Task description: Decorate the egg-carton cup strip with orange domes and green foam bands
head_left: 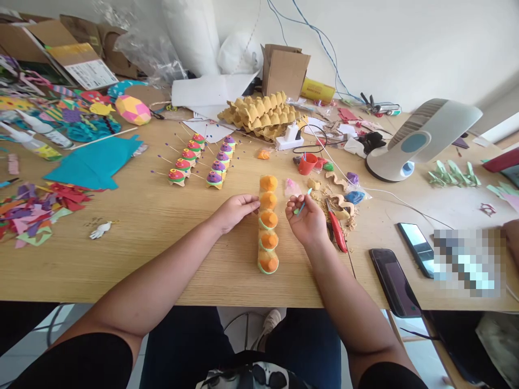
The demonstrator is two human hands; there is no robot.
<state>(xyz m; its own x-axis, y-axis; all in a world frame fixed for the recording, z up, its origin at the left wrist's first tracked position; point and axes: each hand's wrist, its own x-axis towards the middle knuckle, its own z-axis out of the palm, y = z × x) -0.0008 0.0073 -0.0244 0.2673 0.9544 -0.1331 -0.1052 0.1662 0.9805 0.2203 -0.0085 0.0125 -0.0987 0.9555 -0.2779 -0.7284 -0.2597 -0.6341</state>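
Standing on the near half of the table (pixel 194 275): one strip of five orange-topped cups (pixel 268 220), running near to far. Pale green edging (pixel 268 272): visible on the three nearer cups; none made out on the far two. Left hand (pixel 236 211): fingertips at the strip's left side, by the second cup from the far end; pinching or merely resting, cannot tell. Right hand (pixel 308 220): closed round a light-blue tool (pixel 303 202), just right of the strip. Handling, as judged: brace the strip low, press edging lightly around each rim, spare the orange tops (pixel 269 263).
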